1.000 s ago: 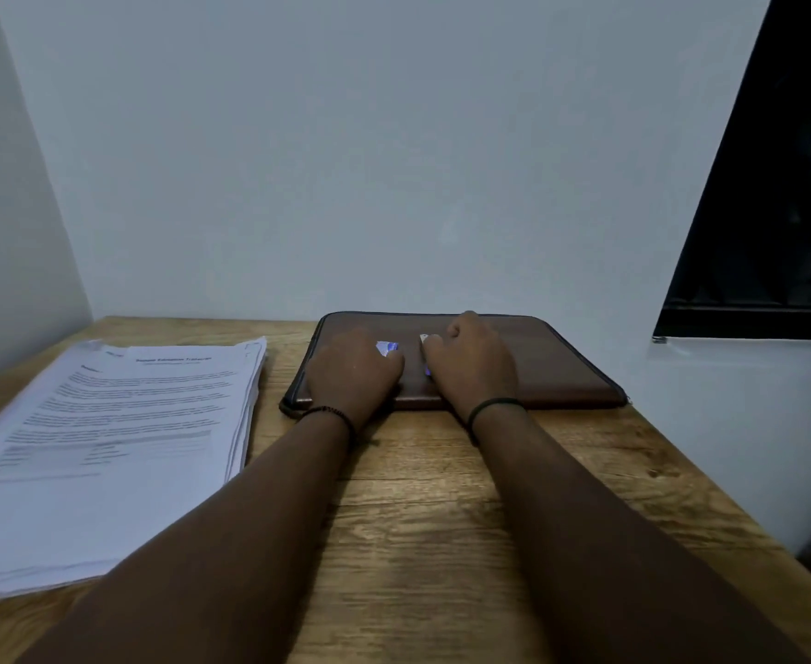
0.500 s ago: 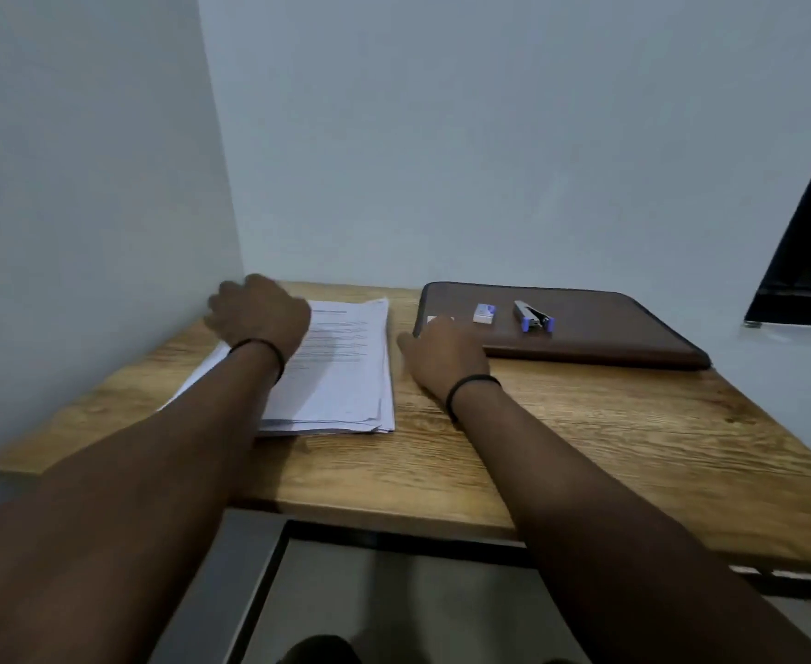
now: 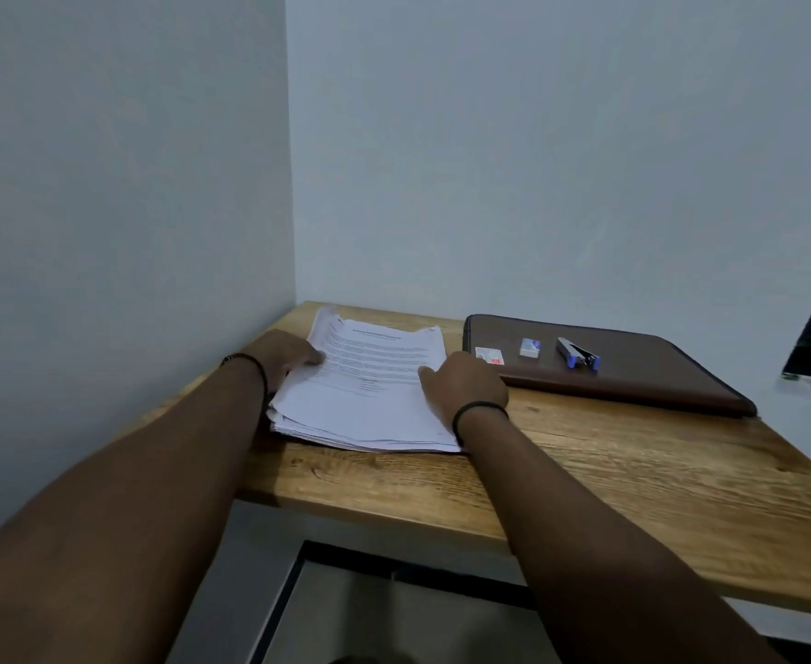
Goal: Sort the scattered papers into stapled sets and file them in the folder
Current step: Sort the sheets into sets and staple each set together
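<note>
Fingers (image 3: 315, 358) of the left hand (image 3: 283, 359) curl at the left edge of a thick, uneven stack of white printed papers (image 3: 375, 385), apparently gripping it, while the right hand (image 3: 466, 388) rests on the stack's right edge with one finger stretched across the top sheet; whether its other fingers hold any paper cannot be told. Both hands bracket the stack on a light wooden table (image 3: 609, 476) set in a corner of pale walls. Just right of the papers lies a closed brown leather zip folder (image 3: 633, 371). On its cover sit a grey stapler with blue ends (image 3: 578, 353), a small blue-and-white staple box (image 3: 530, 348) and a small white-and-red card or packet (image 3: 488, 354), all apart from the hands. By appearances the job has barely begun: no stapled sets are visible, nothing is filed, and sorting, stapling and opening the folder all remain.
</note>
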